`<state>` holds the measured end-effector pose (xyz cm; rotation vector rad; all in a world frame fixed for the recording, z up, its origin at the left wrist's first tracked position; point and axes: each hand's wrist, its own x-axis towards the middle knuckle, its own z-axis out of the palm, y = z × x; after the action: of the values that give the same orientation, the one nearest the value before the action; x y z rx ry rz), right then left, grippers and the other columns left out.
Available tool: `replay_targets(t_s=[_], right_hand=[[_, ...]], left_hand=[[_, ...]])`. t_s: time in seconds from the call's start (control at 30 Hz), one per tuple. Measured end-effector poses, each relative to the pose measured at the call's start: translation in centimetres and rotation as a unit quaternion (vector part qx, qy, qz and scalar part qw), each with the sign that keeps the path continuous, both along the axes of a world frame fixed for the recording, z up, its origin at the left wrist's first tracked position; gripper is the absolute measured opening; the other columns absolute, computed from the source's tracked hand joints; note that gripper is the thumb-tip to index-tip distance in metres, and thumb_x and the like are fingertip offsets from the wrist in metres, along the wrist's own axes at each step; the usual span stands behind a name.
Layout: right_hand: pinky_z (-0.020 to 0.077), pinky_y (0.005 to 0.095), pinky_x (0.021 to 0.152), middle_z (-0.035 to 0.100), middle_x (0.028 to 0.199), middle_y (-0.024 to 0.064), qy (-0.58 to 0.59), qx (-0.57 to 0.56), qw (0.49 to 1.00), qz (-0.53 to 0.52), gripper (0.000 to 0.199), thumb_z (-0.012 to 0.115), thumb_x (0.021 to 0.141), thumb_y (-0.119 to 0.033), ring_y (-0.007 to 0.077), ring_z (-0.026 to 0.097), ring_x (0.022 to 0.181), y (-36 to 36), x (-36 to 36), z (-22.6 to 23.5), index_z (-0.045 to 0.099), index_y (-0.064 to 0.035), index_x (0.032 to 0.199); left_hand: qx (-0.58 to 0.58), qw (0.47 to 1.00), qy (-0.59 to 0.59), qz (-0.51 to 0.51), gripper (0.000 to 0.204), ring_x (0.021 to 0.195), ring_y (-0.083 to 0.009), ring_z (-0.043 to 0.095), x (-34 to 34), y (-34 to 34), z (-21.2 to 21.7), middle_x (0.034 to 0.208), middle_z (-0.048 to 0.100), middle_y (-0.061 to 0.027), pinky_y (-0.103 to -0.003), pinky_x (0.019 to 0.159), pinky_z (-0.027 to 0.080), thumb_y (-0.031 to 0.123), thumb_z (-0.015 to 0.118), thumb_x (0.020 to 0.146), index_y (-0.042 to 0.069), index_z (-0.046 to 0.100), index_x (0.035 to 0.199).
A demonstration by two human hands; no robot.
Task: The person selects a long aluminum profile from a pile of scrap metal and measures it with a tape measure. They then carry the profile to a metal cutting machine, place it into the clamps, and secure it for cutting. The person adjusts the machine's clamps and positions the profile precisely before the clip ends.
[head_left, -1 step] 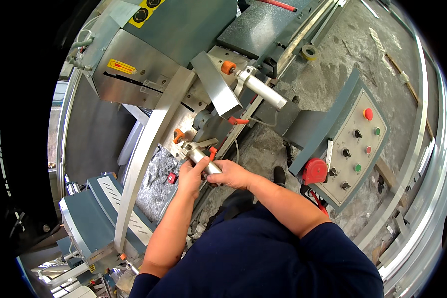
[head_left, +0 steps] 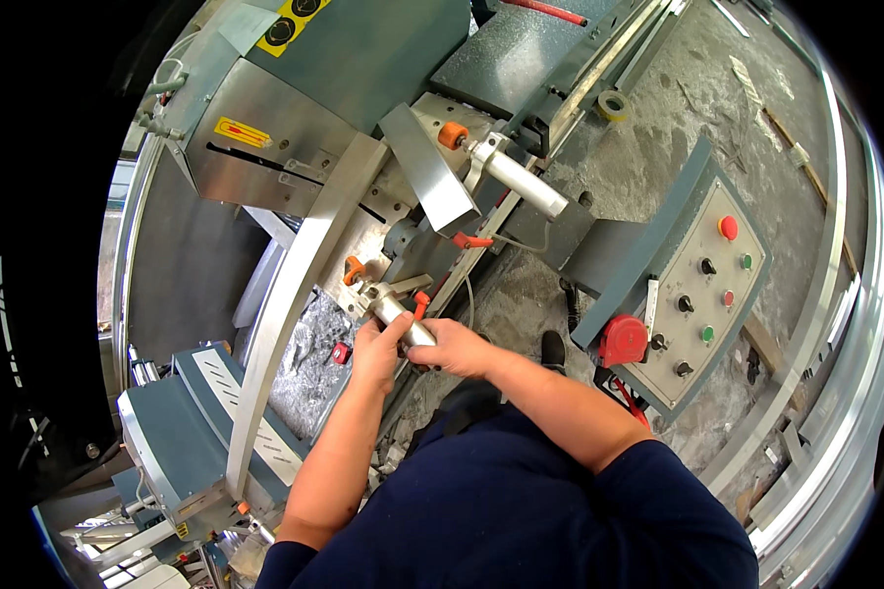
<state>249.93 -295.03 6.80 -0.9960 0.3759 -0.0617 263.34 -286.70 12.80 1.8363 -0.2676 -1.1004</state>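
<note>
Both of my hands are closed around the silver barrel of a pneumatic clamp cylinder [head_left: 393, 315] at the middle of the head view. My left hand [head_left: 374, 356] grips its left side, with the thumb lying along the barrel. From the right, my right hand [head_left: 456, 348] wraps the near end. An orange pad [head_left: 355, 270] tips the cylinder's far end, by its metal bracket. Beside the barrel sticks up a red clamp lever [head_left: 421, 304]. A second clamp cylinder [head_left: 523, 181], also orange-tipped, is mounted farther off beside a short metal profile [head_left: 428, 165].
A long aluminium profile [head_left: 300, 294] crosses the machine to my left. At right stands a control panel [head_left: 702, 294] with buttons and knobs; a red tape measure [head_left: 623, 340] rests at its edge. Metal chips [head_left: 309, 358] cover the machine bed. A tape roll [head_left: 613, 106] lies farther off.
</note>
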Motion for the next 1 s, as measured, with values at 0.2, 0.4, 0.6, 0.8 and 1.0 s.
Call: replay_targets(t_s=[0.2, 0.4, 0.6, 0.8, 1.0], right_hand=[[0.0461, 0.0262, 0.061, 0.064, 0.079, 0.0036, 0.015, 0.025, 1.0, 0.005, 0.032, 0.069, 0.084, -0.022, 0.0104, 0.059, 0.067, 0.1, 0.0, 1.1, 0.062, 0.0001, 0.105], [0.0456, 0.0273, 0.061, 0.064, 0.079, 0.0035, 0.024, -0.001, 1.0, -0.016, 0.028, 0.069, 0.085, -0.022, 0.011, 0.058, 0.067, 0.1, 0.5, -0.2, 0.062, 0.0003, 0.1], [0.0475, 0.0301, 0.071, 0.066, 0.082, 0.0076, 0.041, 0.022, 0.997, -0.057, 0.032, 0.061, 0.095, -0.031, 0.0136, 0.061, 0.076, 0.9, -0.1, -0.6, 0.066, 0.0007, 0.098], [0.0499, 0.0325, 0.078, 0.07, 0.099, 0.009, 0.148, -0.069, 0.987, 0.0, 0.04, 0.06, 0.095, -0.033, 0.0157, 0.064, 0.087, 1.0, 1.5, -6.0, 0.067, 0.0024, 0.112], [0.0502, 0.0294, 0.073, 0.07, 0.099, 0.007, 0.074, 0.208, 0.975, 0.027, 0.039, 0.072, 0.085, -0.021, 0.0137, 0.065, 0.084, 0.1, 3.9, -5.8, 0.065, 0.0004, 0.116]], left_hand=[[0.0, 1.0, 0.008, 0.01, 0.04, 0.079, -0.0163, 0.063, -0.2, 0.2, 0.0, 0.097, 0.066, -0.0109, -0.03, 0.067, 0.049, 0.023, 0.068, 0.09, -0.005, 0.058, 0.115], [0.004, 0.999, 0.031, 0.016, 0.046, 0.08, -0.0169, 0.062, 0.5, -1.4, -0.1, 0.097, 0.064, -0.0104, -0.031, 0.065, 0.048, 0.025, 0.073, 0.087, -0.003, 0.055, 0.118], [-0.012, 0.996, 0.071, 0.054, 0.047, 0.087, -0.0187, 0.061, 0.3, -0.7, -1.0, 0.101, 0.063, -0.0106, -0.034, 0.073, 0.05, 0.025, 0.072, 0.086, -0.003, 0.053, 0.119], [0.012, 0.998, 0.042, 0.045, 0.047, 0.08, -0.0169, 0.06, 0.8, 0.4, -1.2, 0.099, 0.063, -0.0099, -0.03, 0.066, 0.047, 0.024, 0.073, 0.085, -0.002, 0.054, 0.118], [0.032, 0.999, -0.004, 0.033, 0.045, 0.076, -0.0158, 0.059, 0.5, 0.5, -0.1, 0.1, 0.063, -0.01, -0.028, 0.063, 0.045, 0.023, 0.071, 0.084, -0.002, 0.054, 0.117]])
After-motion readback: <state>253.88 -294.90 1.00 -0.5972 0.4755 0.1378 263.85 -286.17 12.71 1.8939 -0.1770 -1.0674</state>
